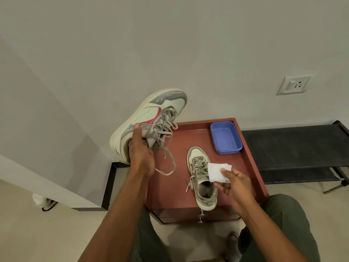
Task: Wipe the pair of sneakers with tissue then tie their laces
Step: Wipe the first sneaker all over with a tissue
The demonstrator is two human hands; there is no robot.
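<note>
Two worn sneakers show here, both off-white with grey panels, a red streak on the side and loose grey laces. The raised sneaker [149,118] is held up in the air to the left of the small table, tilted with its toe pointing up and away; the left hand [140,150] grips it at the collar, fingers curled into the opening and thumb pressed on the outside. Its flat laces [168,148] dangle untied below the hand. The other sneaker [203,178] stands on the reddish-brown table [170,186], toe pointing away, heel near the front edge. The right hand [234,184] hovers just above that shoe's right side, pinching a folded white tissue [217,172] between thumb and fingers; the tissue overlaps the shoe's lacing in view. A shallow blue plastic tray [225,138], rectangular with rounded corners, sits at the table's far right corner, well apart from both hands. A dark low bench [294,148] stands to the right, below a wall socket [294,85].
</note>
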